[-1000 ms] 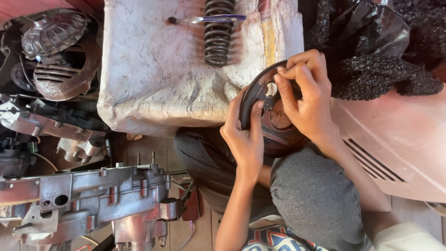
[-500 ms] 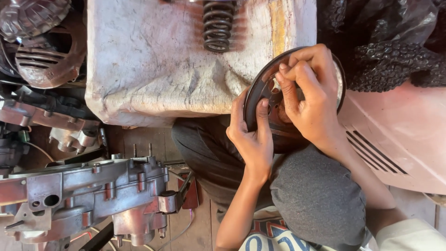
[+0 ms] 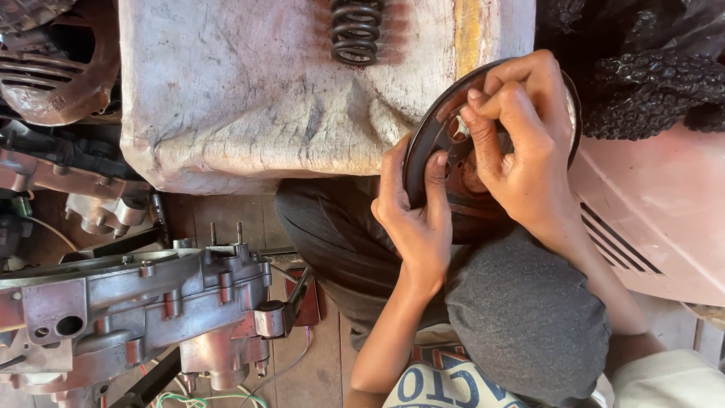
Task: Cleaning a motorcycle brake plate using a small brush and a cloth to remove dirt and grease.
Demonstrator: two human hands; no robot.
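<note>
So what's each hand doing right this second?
Left hand: closed on the rim of the round metal disc.
Right hand: fingertips pinched together at the disc's face; anything pinched is hidden.

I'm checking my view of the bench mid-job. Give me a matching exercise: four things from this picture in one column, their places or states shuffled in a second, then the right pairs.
Things:
1. round metal disc
2. coil spring
3. engine casing
4. black plastic bag

Places or states:
A. low at the left, on the floor
B. top right corner, crumpled
C. gripped at its rim by the left hand, right hand pinching at its face
D. lying on the dirty white sack, at the top edge

Pairs: 1-C, 2-D, 3-A, 4-B
</note>
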